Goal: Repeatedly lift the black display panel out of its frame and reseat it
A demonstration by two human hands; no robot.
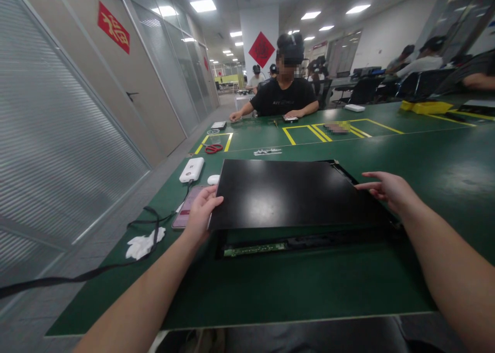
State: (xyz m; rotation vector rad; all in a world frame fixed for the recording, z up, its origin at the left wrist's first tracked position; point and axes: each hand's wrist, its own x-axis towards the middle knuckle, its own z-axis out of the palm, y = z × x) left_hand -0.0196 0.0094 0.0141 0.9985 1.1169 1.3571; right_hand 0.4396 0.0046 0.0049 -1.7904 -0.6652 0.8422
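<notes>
A glossy black display panel (278, 193) is tilted over a black frame (328, 238) on the table, its left side raised. My left hand (201, 211) grips the panel's left edge, thumb on top and fingers behind. At the opposite side, my right hand (390, 190) has its fingers apart, with fingertips at the panel's right edge; whether they press on it I cannot tell. Below the panel's near edge shows a strip of green circuit board (255, 249) inside the frame. The panel hides most of the frame.
Left of the panel are a phone (189, 206), a white power bank (192, 170), a small white case (213, 180), crumpled white tissue (145, 244) and a black strap (85, 274). Red-handled scissors (213, 148) lie farther back. A person (286, 93) sits opposite, hands on the green table (270, 296).
</notes>
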